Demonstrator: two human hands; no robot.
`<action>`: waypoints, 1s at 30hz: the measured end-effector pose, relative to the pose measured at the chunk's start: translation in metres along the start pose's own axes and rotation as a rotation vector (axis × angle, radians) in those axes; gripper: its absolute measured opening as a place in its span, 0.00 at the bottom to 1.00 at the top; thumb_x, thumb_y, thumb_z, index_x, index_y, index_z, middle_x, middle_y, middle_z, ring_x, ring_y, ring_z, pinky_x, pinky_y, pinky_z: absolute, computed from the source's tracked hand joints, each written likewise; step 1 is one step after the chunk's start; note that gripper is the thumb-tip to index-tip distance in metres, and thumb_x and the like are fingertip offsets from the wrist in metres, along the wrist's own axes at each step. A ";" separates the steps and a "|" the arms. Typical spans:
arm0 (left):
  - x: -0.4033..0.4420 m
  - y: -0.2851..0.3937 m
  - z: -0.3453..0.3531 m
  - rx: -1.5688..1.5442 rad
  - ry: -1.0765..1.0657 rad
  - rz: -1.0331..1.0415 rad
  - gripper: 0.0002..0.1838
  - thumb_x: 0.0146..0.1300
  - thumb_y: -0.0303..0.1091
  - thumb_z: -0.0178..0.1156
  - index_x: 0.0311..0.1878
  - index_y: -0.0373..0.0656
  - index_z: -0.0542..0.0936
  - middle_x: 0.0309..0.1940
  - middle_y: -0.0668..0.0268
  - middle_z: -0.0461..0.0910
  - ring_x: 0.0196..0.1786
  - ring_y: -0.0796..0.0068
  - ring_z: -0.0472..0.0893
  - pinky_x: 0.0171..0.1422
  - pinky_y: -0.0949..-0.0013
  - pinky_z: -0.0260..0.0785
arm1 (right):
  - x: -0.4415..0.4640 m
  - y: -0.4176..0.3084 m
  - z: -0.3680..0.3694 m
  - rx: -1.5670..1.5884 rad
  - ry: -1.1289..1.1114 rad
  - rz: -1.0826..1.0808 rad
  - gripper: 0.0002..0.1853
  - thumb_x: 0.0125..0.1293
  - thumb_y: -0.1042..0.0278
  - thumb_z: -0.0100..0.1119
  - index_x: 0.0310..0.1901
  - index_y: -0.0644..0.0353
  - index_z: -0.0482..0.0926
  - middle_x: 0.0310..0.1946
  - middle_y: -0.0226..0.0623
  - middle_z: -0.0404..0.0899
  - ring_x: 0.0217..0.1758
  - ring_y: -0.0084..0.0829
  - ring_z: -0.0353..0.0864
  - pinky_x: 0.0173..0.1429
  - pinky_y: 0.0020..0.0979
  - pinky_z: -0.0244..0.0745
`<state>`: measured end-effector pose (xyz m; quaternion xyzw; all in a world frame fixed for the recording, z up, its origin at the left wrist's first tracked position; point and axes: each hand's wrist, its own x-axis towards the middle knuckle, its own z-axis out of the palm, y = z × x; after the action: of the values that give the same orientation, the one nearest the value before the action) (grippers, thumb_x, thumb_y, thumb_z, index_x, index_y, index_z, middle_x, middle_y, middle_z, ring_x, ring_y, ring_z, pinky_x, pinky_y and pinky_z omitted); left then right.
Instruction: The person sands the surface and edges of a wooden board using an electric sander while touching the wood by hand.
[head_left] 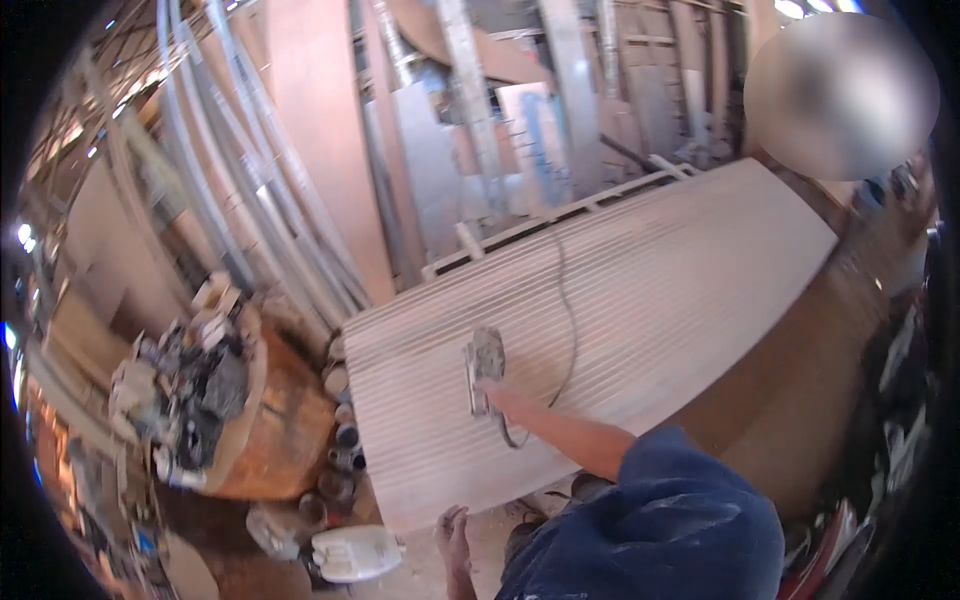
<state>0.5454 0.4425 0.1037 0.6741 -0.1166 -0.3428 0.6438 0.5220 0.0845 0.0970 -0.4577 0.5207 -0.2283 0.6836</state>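
Note:
My right hand [492, 392] is closed around the rear grip of a dusty power sander [488, 362]. The sander rests on a long grooved panel [640, 290] that is pale with dust. Its dark cord [572, 330] loops behind my wrist and runs up across the grooves to the far edge. Just off the panel's near left corner hangs my left hand [454, 530], fingers loosely bent and apart, with nothing in it. Below it, a white plastic jug [356, 554] lies on the floor.
A rusty drum [290, 420] heaped with dusty rags and scraps [200, 385] stands left of the panel, with several cans [345, 440] between. Boards and metal lengths [320, 130] lean along the back. A pale frame [560, 212] borders the far edge. A blurred round patch covers the upper right.

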 end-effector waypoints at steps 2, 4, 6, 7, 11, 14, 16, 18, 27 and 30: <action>0.036 0.047 0.027 0.100 -0.305 0.092 0.19 0.71 0.31 0.63 0.60 0.30 0.77 0.54 0.55 0.83 0.57 0.68 0.82 0.65 0.65 0.73 | -0.089 -0.031 -0.053 -0.013 -0.125 -0.040 0.15 0.67 0.53 0.62 0.34 0.58 0.84 0.24 0.31 0.81 0.26 0.25 0.80 0.32 0.29 0.72; 0.065 0.082 0.071 0.242 -0.493 0.139 0.21 0.72 0.34 0.63 0.62 0.30 0.76 0.55 0.54 0.83 0.58 0.66 0.82 0.65 0.66 0.72 | -0.171 -0.051 -0.101 0.071 -0.163 -0.059 0.14 0.67 0.56 0.64 0.40 0.60 0.83 0.27 0.30 0.82 0.28 0.23 0.80 0.36 0.27 0.74; 0.094 0.099 0.126 0.382 -0.801 0.178 0.23 0.71 0.34 0.64 0.64 0.31 0.75 0.56 0.54 0.82 0.59 0.65 0.81 0.67 0.64 0.71 | -0.213 -0.031 -0.144 0.061 -0.105 -0.227 0.14 0.66 0.58 0.67 0.43 0.61 0.82 0.30 0.30 0.81 0.29 0.22 0.80 0.35 0.27 0.74; 0.102 0.096 0.155 0.405 -0.871 0.013 0.26 0.73 0.37 0.62 0.67 0.32 0.72 0.56 0.54 0.82 0.60 0.65 0.81 0.69 0.63 0.69 | -0.252 -0.044 -0.161 0.112 -0.051 -0.280 0.15 0.66 0.59 0.68 0.44 0.62 0.81 0.30 0.31 0.81 0.30 0.23 0.80 0.35 0.28 0.74; 0.087 0.022 0.269 0.397 -1.344 -0.115 0.40 0.74 0.57 0.54 0.77 0.36 0.59 0.60 0.54 0.80 0.64 0.60 0.78 0.74 0.60 0.64 | -0.362 -0.072 -0.207 0.254 0.168 -0.446 0.13 0.65 0.66 0.63 0.47 0.66 0.79 0.29 0.34 0.82 0.30 0.25 0.80 0.37 0.28 0.76; 0.052 0.015 0.388 -0.050 -1.322 -0.427 0.35 0.73 0.59 0.53 0.70 0.39 0.64 0.58 0.52 0.79 0.60 0.53 0.79 0.72 0.53 0.67 | -0.387 -0.022 -0.248 0.462 0.452 -0.587 0.14 0.60 0.71 0.61 0.47 0.69 0.77 0.27 0.36 0.80 0.28 0.28 0.81 0.34 0.30 0.75; 0.030 0.058 0.440 -0.587 -0.812 -1.108 0.26 0.74 0.54 0.54 0.62 0.42 0.69 0.52 0.52 0.80 0.53 0.50 0.81 0.64 0.49 0.74 | -0.428 -0.036 -0.265 0.511 0.560 -0.560 0.16 0.59 0.71 0.60 0.47 0.70 0.77 0.25 0.36 0.80 0.25 0.30 0.81 0.31 0.33 0.75; 0.049 0.055 0.479 -0.774 -0.765 -1.064 0.20 0.74 0.49 0.55 0.56 0.42 0.70 0.44 0.55 0.80 0.44 0.55 0.82 0.51 0.53 0.80 | -0.453 -0.001 -0.292 0.410 0.784 -0.515 0.19 0.61 0.68 0.63 0.50 0.71 0.77 0.25 0.37 0.80 0.24 0.31 0.81 0.29 0.33 0.76; 0.018 -0.033 0.462 0.736 -0.557 0.225 0.25 0.77 0.52 0.46 0.58 0.39 0.75 0.32 0.41 0.84 0.39 0.41 0.85 0.45 0.44 0.76 | -0.503 0.148 -0.421 -0.176 1.010 -0.077 0.14 0.62 0.59 0.71 0.34 0.61 0.82 0.16 0.32 0.76 0.15 0.24 0.73 0.21 0.32 0.71; -0.074 -0.060 0.428 0.953 -1.081 0.385 0.21 0.77 0.45 0.42 0.54 0.39 0.78 0.46 0.40 0.82 0.51 0.36 0.81 0.57 0.40 0.72 | -0.499 0.154 -0.424 0.163 1.050 -0.039 0.18 0.61 0.54 0.73 0.36 0.63 0.82 0.17 0.31 0.74 0.16 0.24 0.70 0.22 0.32 0.68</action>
<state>0.2120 0.1581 0.0972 0.5851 -0.6690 -0.4201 0.1832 -0.0703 0.3870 0.1984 -0.2368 0.7648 -0.4792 0.3597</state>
